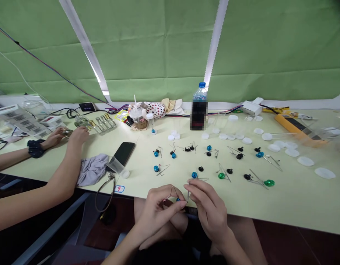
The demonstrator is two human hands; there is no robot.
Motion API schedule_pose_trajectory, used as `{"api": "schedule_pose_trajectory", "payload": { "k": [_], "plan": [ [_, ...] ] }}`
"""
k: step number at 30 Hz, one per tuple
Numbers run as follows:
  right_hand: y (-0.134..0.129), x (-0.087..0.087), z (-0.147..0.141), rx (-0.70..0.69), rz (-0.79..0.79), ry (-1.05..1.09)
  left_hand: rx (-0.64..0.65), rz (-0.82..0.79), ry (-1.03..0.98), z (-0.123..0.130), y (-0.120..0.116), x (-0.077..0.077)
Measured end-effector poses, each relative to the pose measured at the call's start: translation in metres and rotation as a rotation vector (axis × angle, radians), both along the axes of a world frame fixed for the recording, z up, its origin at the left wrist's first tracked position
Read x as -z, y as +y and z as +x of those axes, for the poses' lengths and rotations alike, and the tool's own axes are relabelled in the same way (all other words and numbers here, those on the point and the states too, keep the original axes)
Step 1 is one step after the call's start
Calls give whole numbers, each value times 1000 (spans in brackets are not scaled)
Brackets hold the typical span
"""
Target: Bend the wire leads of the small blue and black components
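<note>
In the head view my left hand (160, 211) is closed, its thumb and fingers pinching a small blue knob (178, 200) with thin bent metal wire by it. The fingertips of my right hand (210, 206) are pressed together on a slim metal rod (188, 193), whose lower end reaches the left thumb. Both hands are at the table's front edge, above my lap. Just beyond them lie another blue knob (194, 175), a green knob (221, 176) and a black thumbscrew-like part (201, 169), among bent wires. Whether the rod joins the held knob is hidden.
Several white round caps (291, 152) line the back right, near a yellow meter (299, 129). A drink bottle (199, 110) stands behind. Left are a phone (122, 156), a clear tube (118, 167), a grey cloth (94, 169) and another person's arms (62, 169), handling small glass bottles (103, 124).
</note>
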State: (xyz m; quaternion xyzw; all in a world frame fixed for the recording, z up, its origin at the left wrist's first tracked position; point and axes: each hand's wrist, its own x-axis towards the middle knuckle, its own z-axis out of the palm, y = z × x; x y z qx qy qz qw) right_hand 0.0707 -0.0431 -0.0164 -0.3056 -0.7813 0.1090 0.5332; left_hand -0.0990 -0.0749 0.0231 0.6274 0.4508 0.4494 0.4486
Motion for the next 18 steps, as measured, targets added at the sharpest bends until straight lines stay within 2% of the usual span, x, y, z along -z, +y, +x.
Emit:
{"api": "schedule_pose_trajectory", "payload": {
  "k": [3, 7, 14, 18],
  "plan": [
    [0, 8, 3, -8, 25, -38, 22, -102, -191, 0, 1, -2],
    [-1, 6, 0, -46, -50, -4, -21, -144, -324, 0, 3, -4],
    [-6, 0, -12, -21, -183, 75, -129, -126, -251, -2, 8, 0],
    [-5, 3, -9, -78, -218, 84, -116, -85, -127, 0, 6, 0]
  ]
}}
